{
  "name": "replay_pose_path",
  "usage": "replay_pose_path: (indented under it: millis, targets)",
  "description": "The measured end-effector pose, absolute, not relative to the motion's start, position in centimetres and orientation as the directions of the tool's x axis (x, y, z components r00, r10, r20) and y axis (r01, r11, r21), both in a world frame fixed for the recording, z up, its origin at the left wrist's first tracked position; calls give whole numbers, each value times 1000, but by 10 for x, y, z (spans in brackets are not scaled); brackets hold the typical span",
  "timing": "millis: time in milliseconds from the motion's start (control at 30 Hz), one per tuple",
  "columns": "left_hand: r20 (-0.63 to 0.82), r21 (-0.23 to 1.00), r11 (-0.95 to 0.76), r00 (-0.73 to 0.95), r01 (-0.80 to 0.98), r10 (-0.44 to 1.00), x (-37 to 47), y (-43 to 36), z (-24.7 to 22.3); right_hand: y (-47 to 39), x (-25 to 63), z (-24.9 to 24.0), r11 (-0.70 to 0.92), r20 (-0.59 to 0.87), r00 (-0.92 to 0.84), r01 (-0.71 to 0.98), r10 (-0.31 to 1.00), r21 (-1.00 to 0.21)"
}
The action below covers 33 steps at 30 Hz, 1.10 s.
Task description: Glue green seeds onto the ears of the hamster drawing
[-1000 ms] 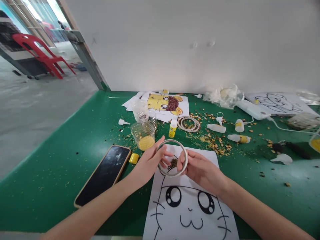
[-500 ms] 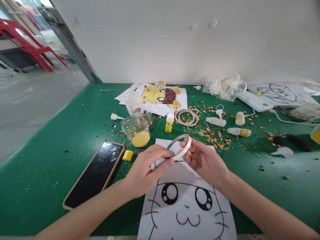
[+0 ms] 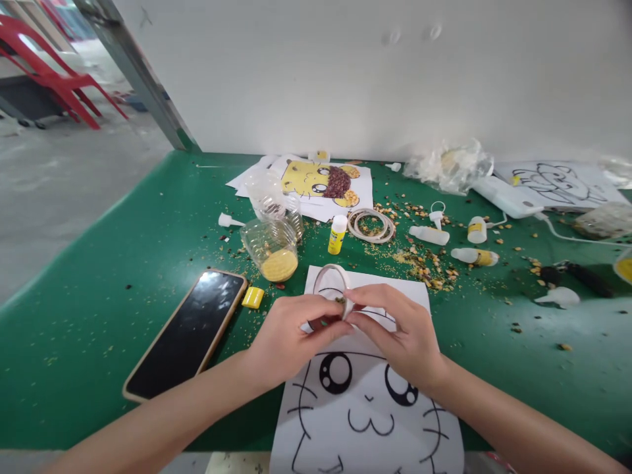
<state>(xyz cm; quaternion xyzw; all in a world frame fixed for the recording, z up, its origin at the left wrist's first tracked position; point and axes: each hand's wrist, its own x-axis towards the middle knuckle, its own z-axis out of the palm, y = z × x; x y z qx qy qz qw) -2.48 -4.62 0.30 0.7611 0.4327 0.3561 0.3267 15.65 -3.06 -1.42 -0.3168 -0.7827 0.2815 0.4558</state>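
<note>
Between both hands, above the drawing, is a thin whitish roll of tape [image 3: 332,268], tilted up on its edge. My left hand [image 3: 299,336] pinches its near side between thumb and fingers. From the other side, my right hand [image 3: 397,326] has thumb and fingertips closed on the same near rim. Below lies a white sheet with a black cartoon animal outline [image 3: 368,408], its upper part partly covered by my hands. Just beyond the sheet stands a glue bottle [image 3: 337,235] with a yellow label. Two similar rings [image 3: 371,226] lie behind it.
A phone [image 3: 185,336] and yellow cap [image 3: 253,297] lie left. A clear plastic cup [image 3: 271,250] holds yellow grains. Scattered seeds [image 3: 432,268], small glue bottles [image 3: 474,257] and a white device with a cable [image 3: 506,196] are on the right. A partly filled picture [image 3: 320,187] lies behind.
My right hand has turned over and moved left onto the ring's near rim. The roll has turned and shifted slightly left. My left hand keeps its pinch.
</note>
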Motion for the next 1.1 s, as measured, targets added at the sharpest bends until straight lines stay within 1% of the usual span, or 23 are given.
replay_pose_path:
  millis: [167, 267, 333, 433, 533, 633, 733, 833, 900, 1000, 1100]
  targets:
    - [241, 775, -412, 379, 478, 893, -24, -46, 2, -30, 157, -16, 594, 499, -381, 191, 778, -781]
    - [219, 773, -391, 370, 499, 903, -23, -46, 2, -31, 159, -15, 543, 430, -416, 206, 802, -814]
    - [221, 750, -395, 363, 530, 906, -23, -46, 0, -32, 159, -15, 503, 376, -438, 221, 817, -835]
    - [242, 645, -429, 363, 632, 900, -24, -46, -4, -30, 158, -15, 462, 332, -437, 233, 836, -856]
    - [284, 482, -483, 391, 731, 875, -26, -45, -8, -24, 158, -15, 430, 315, -382, 267, 869, -863]
    - [343, 333, -546, 441, 769, 829, -27, -45, -9, -18, 160, -16, 352, 262, -338, 240, 904, -905]
    - [347, 261, -552, 457, 792, 819, -27, -45, -8, -15, 161, -16, 286, 223, -311, 171, 924, -943]
    - [349, 205, -530, 445, 823, 825, -26, -45, -7, -16, 161, -17, 316, 277, -268, 113, 923, -942]
    - [344, 197, -507, 426, 839, 837, -25, -44, -6, -18, 160, -17, 359, 330, -246, 81, 911, -930]
    - [317, 243, -486, 405, 839, 858, -25, -44, -4, -20, 159, -15, 409, 395, -190, 43, 899, -911]
    - [300, 292, -475, 392, 830, 870, -26, -43, -3, -19, 160, -10, 417, 413, -114, 8, 903, -909]
